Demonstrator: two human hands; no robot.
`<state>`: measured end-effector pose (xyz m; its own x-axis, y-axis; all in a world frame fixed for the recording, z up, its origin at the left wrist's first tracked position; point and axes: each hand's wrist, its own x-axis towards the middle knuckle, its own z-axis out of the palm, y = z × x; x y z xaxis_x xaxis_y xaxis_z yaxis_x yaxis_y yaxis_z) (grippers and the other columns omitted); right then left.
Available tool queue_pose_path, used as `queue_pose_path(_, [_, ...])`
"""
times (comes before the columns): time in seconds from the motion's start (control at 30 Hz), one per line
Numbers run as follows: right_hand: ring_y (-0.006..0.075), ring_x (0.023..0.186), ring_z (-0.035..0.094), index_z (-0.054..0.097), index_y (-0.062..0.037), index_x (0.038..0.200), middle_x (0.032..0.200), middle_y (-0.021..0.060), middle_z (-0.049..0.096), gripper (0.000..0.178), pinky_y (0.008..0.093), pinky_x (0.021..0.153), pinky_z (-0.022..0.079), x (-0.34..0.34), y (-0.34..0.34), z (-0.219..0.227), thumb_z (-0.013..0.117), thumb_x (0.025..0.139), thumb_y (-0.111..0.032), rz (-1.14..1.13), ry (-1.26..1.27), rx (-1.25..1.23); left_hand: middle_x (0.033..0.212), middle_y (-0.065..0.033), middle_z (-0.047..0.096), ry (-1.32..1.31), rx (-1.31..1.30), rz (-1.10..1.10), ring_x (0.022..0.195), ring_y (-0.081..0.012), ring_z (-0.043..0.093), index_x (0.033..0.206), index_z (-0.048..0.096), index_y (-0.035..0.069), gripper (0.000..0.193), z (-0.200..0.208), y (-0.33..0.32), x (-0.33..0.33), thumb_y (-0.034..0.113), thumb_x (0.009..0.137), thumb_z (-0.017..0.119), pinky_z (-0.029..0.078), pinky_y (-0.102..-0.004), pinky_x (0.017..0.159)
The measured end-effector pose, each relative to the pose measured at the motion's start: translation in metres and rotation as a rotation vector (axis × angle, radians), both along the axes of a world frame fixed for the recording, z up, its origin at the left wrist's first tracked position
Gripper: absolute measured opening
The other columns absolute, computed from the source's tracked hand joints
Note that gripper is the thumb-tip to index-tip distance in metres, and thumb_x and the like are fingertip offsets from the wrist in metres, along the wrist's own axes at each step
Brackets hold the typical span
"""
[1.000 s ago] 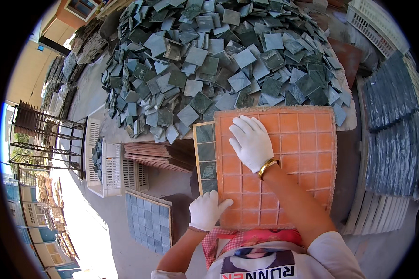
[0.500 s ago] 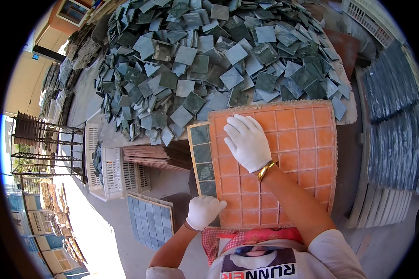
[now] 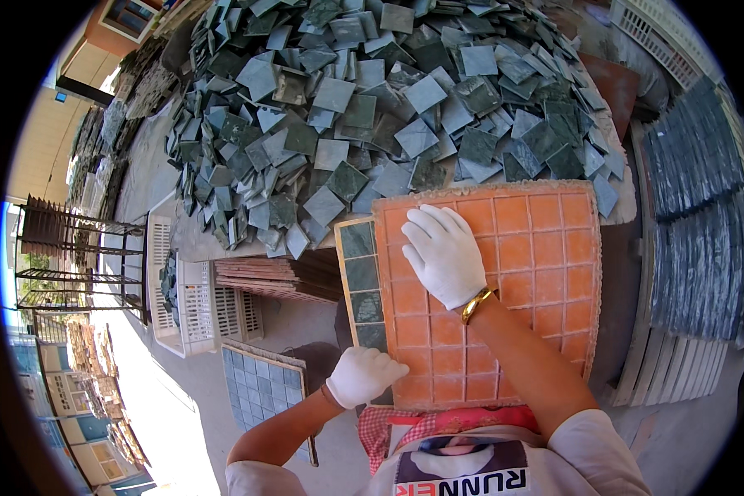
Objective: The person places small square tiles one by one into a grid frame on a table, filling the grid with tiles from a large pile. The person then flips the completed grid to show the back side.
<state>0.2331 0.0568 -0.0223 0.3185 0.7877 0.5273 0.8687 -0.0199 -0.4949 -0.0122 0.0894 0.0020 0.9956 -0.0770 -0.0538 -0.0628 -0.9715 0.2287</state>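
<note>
An orange board divided into squares by raised ridges (image 3: 537,248) lies in front of me. Underneath, a frame of dark green tiles (image 3: 362,277) shows along the board's left side. My right hand (image 3: 445,256), in a white glove with a gold bracelet at the wrist, rests flat on the board's upper left area, fingers stretched out. At the lower left corner my left hand (image 3: 364,378), also gloved, is closed on the board's edge with its thumb over the top. The fingers beneath are hidden.
A large heap of loose green-grey tiles (image 3: 355,116) covers the table beyond. Left of it stand a white plastic crate (image 3: 194,302), stacked reddish boards (image 3: 277,277) and a leaning tiled panel (image 3: 260,384). Wrapped stacks of dark slabs (image 3: 694,207) line the right side.
My left forearm and elbow have swung outward to the left while the hand stays at the board's corner. The right hand remains flat on the board. The whole view has shifted slightly.
</note>
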Motion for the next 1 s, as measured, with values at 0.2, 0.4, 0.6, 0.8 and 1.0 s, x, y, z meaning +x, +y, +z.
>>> queue_pose_path(0.2, [0.0276,0.113,0.052,0.058,-0.0048,0.096,0.111,0.0093,0.058,0.022,0.0414,0.101,0.039,-0.001,0.002,-0.002,0.065,0.078,-0.016,-0.015,0.009,0.036,0.059,-0.0049,0.054,0.068,-0.046,0.327,0.054,-0.0233,0.058,0.071,0.061,0.014,0.02,0.005,-0.011,-0.004,0.032,0.079,0.065,0.044,-0.0366,0.048])
queue_pose_path(0.4, [0.0277,0.113,0.051,0.057,-0.005,0.095,0.11,0.0094,0.058,0.022,0.0408,0.101,0.038,0.001,0.002,-0.001,0.065,0.078,-0.016,-0.015,0.005,0.024,0.063,-0.0103,0.061,0.211,0.008,0.598,0.058,-0.0271,0.063,0.068,0.061,0.01,0.033,-0.006,-0.027,0.003,0.039,0.085,0.062,0.048,-0.0383,0.049])
queue_pose_path(0.6, [0.0273,0.112,0.052,0.058,-0.0054,0.094,0.11,0.0091,0.059,0.02,0.0411,0.1,0.039,0.0,0.002,-0.003,0.064,0.078,-0.015,-0.017,0.014,0.052,0.06,-0.0006,0.048,-0.012,0.152,0.221,0.055,-0.0177,0.056,0.079,0.062,0.019,0.004,-0.004,-0.022,-0.006,0.018,0.075,0.063,0.043,-0.0331,0.046])
queue_pose_path(0.8, [0.0274,0.111,0.053,0.058,-0.005,0.094,0.109,0.0091,0.059,0.019,0.0407,0.1,0.04,0.0,0.001,-0.005,0.064,0.079,-0.014,-0.006,0.036,0.031,0.057,0.0016,0.043,-0.047,0.037,0.024,0.052,-0.015,0.052,0.073,0.058,0.019,0.009,0.002,-0.024,-0.016,0.016,0.073,0.066,0.039,-0.0304,0.044])
queue_pose_path(1.0, [0.0277,0.111,0.053,0.059,-0.0048,0.095,0.109,0.0093,0.059,0.02,0.0406,0.1,0.041,0.003,0.001,-0.004,0.065,0.078,-0.014,-0.037,0.009,0.059,0.058,0.0007,0.047,-0.034,-0.082,0.182,0.053,-0.0175,0.054,0.069,0.06,0.017,0.009,0.008,-0.048,-0.041,0.015,0.071,0.068,0.044,-0.0314,0.047])
